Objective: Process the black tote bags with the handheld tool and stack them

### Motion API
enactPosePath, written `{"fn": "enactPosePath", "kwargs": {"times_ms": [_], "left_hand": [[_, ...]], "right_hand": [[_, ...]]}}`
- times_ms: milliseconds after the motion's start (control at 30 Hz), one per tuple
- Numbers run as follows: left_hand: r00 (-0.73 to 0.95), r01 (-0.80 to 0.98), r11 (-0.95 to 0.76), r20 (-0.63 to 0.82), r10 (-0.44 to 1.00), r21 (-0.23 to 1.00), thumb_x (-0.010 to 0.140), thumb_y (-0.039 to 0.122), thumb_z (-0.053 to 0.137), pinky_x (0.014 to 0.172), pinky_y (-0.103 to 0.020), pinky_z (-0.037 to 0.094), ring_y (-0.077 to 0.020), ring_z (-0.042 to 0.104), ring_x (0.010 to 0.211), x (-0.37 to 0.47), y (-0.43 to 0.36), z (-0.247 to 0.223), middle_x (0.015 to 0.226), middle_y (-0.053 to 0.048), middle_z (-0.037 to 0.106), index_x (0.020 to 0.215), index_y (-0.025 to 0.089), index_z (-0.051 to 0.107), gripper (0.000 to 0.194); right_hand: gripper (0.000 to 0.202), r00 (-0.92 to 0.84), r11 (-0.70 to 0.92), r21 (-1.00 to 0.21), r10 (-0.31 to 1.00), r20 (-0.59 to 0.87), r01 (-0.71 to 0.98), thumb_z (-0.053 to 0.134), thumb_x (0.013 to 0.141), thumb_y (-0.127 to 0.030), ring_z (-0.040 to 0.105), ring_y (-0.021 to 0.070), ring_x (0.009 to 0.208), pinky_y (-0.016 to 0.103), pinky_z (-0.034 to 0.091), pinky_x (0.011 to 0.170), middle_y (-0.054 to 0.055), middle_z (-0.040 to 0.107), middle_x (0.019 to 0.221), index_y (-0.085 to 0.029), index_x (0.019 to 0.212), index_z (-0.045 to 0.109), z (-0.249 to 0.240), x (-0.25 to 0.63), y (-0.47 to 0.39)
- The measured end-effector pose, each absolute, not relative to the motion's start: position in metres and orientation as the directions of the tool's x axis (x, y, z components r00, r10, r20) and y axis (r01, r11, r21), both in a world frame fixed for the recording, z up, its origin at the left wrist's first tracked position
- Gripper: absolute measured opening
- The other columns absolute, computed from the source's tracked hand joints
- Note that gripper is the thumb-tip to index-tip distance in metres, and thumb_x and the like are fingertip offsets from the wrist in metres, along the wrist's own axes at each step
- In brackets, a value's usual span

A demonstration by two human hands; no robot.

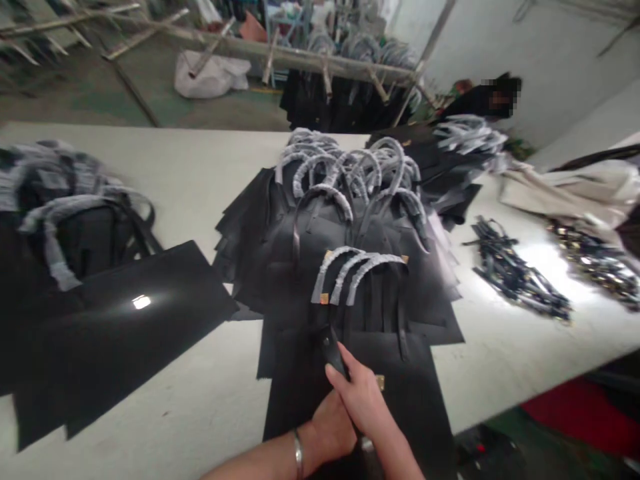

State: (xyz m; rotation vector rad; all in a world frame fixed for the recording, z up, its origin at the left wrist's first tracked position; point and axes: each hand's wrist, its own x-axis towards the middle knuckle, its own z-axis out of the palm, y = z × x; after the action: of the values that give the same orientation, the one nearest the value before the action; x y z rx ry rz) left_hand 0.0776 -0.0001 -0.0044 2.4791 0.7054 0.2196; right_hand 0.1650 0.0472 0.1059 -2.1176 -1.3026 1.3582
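Note:
My right hand [363, 393] is closed, thumb and fingers pinching a black leather-like strap [331, 347] whose free end points away from me. Just below it, my left hand [334, 425], with a silver bangle on its wrist, is curled around the lower part of the same strap; its fingertips are partly hidden. Beneath both hands lies a flat black bag panel [415, 400] with a small gold-coloured patch [381, 383]. Right beyond the strap's end, several handles [345, 277] in whitish wrapping rest on more black panels.
A fanned stack of black panels with wrapped handles [370, 167] fills the table's middle. More panels [150, 340] lie at left. Black straps with metal fittings [520, 273] are heaped at right, near beige material [565, 193]. A metal rack [300, 57] stands behind the pale table [200, 413].

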Motion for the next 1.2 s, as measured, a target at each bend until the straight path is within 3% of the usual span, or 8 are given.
{"fn": "enactPosePath", "kwargs": {"times_ms": [100, 200, 267, 367, 500, 733, 1000, 1200], "left_hand": [[0.844, 0.439, -0.716, 0.024, 0.536, 0.542, 0.101, 0.032, 0.044, 0.119, -0.042, 0.029, -0.0225, 0.043, 0.137, 0.08, 0.003, -0.003, 0.143, -0.005, 0.055, 0.139, 0.021, 0.053, 0.04], [0.832, 0.47, -0.752, 0.054, 0.553, 0.462, 0.1, 0.034, 0.046, 0.12, -0.049, 0.025, -0.0261, 0.032, 0.145, 0.081, 0.006, 0.001, 0.151, -0.006, 0.045, 0.14, 0.021, 0.051, 0.043], [0.827, 0.486, -0.768, 0.066, 0.558, 0.417, 0.1, 0.034, 0.045, 0.119, -0.049, 0.027, -0.0256, 0.029, 0.146, 0.08, 0.007, 0.005, 0.157, -0.005, 0.036, 0.143, 0.023, 0.048, 0.045], [0.835, 0.485, -0.793, 0.075, 0.546, 0.368, 0.1, 0.033, 0.046, 0.116, -0.047, 0.032, -0.025, 0.033, 0.145, 0.079, 0.009, 0.007, 0.157, -0.003, 0.035, 0.143, 0.026, 0.047, 0.044], [0.85, 0.465, -0.829, 0.107, 0.516, 0.309, 0.097, 0.035, 0.049, 0.113, -0.045, 0.036, -0.0261, 0.038, 0.142, 0.079, 0.01, -0.002, 0.156, -0.003, 0.037, 0.144, 0.028, 0.047, 0.047], [0.868, 0.447, -0.863, 0.122, 0.482, 0.236, 0.094, 0.031, 0.052, 0.108, -0.044, 0.038, -0.0274, 0.044, 0.135, 0.08, 0.013, -0.001, 0.15, -0.005, 0.048, 0.139, 0.027, 0.051, 0.045], [0.769, 0.639, -0.706, -0.28, 0.575, 0.304, 0.087, 0.012, 0.056, 0.084, -0.036, 0.049, -0.0219, 0.061, 0.094, 0.134, 0.059, 0.034, 0.103, -0.007, 0.064, 0.106, 0.02, 0.064, 0.023], [0.936, 0.349, -0.922, -0.115, 0.333, 0.167, 0.081, 0.027, 0.075, 0.113, -0.049, 0.032, -0.0302, 0.036, 0.14, 0.194, 0.138, 0.046, 0.149, -0.015, 0.043, 0.139, 0.017, 0.043, 0.067]], "right_hand": [[0.064, 0.214, -0.508, -0.767, 0.861, -0.462, 0.391, 0.057, 0.086, -0.044, 0.06, 0.0265, 0.122, 0.036, 0.044, 0.105, 0.011, 0.068, 0.128, -0.011, 0.141, 0.053, 0.113, 0.181, 0.052], [0.069, 0.356, -0.598, -0.785, 0.777, -0.519, 0.161, 0.059, 0.083, -0.053, 0.072, 0.0233, 0.084, 0.033, 0.057, 0.073, 0.005, 0.076, 0.101, -0.017, 0.141, 0.052, 0.118, 0.222, 0.037], [0.07, 0.423, -0.676, -0.736, 0.657, -0.625, -0.037, 0.061, 0.08, -0.058, 0.064, 0.0185, 0.053, 0.029, 0.05, 0.047, -0.002, 0.07, 0.074, -0.02, 0.138, 0.051, 0.118, 0.255, 0.019], [0.053, 0.496, -0.672, -0.71, 0.552, -0.671, -0.213, 0.064, 0.078, -0.058, 0.056, 0.0134, 0.043, 0.025, 0.043, 0.04, -0.004, 0.062, 0.067, -0.019, 0.113, 0.06, 0.112, 0.298, -0.001], [0.042, 0.519, -0.661, -0.715, 0.539, -0.663, -0.227, 0.066, 0.077, -0.055, 0.056, 0.0127, 0.04, 0.024, 0.042, 0.037, -0.001, 0.062, 0.069, -0.019, 0.098, 0.06, 0.101, 0.333, 0.005], [0.044, 0.538, -0.594, -0.777, 0.594, -0.599, -0.209, 0.063, 0.081, -0.052, 0.056, 0.0111, 0.042, 0.023, 0.043, 0.038, -0.003, 0.06, 0.072, -0.019, 0.111, 0.057, 0.092, 0.351, 0.03], [0.079, 0.393, -0.706, -0.705, 0.632, -0.668, -0.062, 0.061, 0.079, -0.061, 0.057, 0.0165, 0.042, 0.026, 0.043, 0.04, -0.006, 0.06, 0.055, -0.021, 0.145, 0.042, 0.081, 0.354, -0.037], [0.095, 0.446, -0.684, -0.723, 0.618, -0.648, -0.102, 0.06, 0.074, -0.068, 0.059, 0.0203, 0.044, 0.028, 0.045, 0.043, -0.005, 0.059, 0.046, -0.016, 0.15, 0.037, 0.084, 0.339, -0.061]]}}
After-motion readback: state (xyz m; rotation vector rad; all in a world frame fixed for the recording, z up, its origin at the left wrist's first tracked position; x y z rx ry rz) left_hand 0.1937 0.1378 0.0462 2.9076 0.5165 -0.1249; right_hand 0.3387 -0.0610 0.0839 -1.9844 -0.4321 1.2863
